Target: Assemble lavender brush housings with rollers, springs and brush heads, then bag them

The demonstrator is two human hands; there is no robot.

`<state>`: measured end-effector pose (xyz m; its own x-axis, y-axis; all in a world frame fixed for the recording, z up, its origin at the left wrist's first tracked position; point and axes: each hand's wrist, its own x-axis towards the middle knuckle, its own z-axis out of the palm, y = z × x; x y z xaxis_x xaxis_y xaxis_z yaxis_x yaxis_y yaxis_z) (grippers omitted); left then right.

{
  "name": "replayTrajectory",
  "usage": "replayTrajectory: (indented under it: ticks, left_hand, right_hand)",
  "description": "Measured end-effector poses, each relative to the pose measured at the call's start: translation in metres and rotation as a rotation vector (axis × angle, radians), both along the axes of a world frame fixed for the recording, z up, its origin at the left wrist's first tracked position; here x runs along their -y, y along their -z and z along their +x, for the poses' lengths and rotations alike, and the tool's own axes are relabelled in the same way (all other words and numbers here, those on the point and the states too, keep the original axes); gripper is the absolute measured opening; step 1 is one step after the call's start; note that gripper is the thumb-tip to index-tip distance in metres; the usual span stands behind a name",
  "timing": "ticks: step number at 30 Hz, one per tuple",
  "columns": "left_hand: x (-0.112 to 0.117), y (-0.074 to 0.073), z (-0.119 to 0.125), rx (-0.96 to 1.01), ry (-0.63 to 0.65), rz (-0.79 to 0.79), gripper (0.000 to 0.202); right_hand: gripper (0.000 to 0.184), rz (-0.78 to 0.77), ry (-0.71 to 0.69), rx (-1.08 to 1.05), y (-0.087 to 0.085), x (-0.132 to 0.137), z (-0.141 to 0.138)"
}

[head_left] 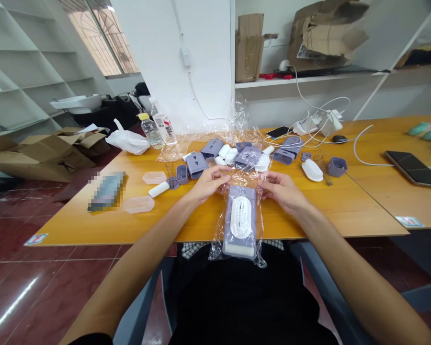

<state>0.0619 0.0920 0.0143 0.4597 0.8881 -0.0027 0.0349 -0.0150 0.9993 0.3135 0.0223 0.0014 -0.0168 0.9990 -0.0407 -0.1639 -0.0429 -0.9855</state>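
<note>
We already have the lavender rectangular plastic case (228, 220) with its white oval insert (241, 218) inside a clear plastic bag (218, 239) at the near edge of the wooden bench (75, 225); our left hand (211, 184) and right hand (280, 189) pinch its upper part. We cannot tell whether it is sealed. Lavender housings (197, 164), white oval pieces (312, 170) and crumpled clear film (242, 125) crowd the space beyond.

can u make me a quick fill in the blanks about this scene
The left hand and right hand hold a transparent bag around a case; the oval piece on it is ____.
The cap on the leftmost bottle is ____.
The white bag lies to the ____ of that bottle.

Missing words: white; yellow; left
</note>
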Motion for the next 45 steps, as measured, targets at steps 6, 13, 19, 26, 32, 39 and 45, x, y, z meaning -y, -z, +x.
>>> replayTrajectory:
  ticks: [6,13,19,26,32,39,45]
  left_hand:
    - [0.0,0.0,-0.001,0.059,0.012,-0.026,0.031]
    - [-0.004,0.007,0.001,0.047,-0.021,-0.048,0.028]
    - [-0.006,0.011,0.003,0.035,-0.095,-0.062,0.033]
    - [-0.005,0.011,0.003,0.053,-0.076,-0.057,0.031]
    - [-0.006,0.016,0.006,0.085,-0.067,-0.041,0.039]
    - [-0.003,0.018,0.009,0.038,-0.111,0.023,0.037]
    - [-0.002,0.016,0.006,0.04,-0.026,0.023,0.03]
  right_hand:
    - [0.042,-0.073,0.015,-0.074,-0.005,0.002,0.004]
    - [0.055,-0.077,0.037,-0.095,0.0,-0.001,0.003]
    - [0.04,-0.075,0.075,-0.064,0.005,-0.005,0.01]
    - [0.031,-0.069,0.056,-0.035,0.002,-0.003,0.007]
    - [0.051,0.0,-0.074,0.077,0.006,-0.003,0.006]
    - [0.042,0.069,-0.04,0.163,0.009,-0.005,0.004]
    - [0.043,0.025,0.067,0.072,0.005,-0.005,0.002]
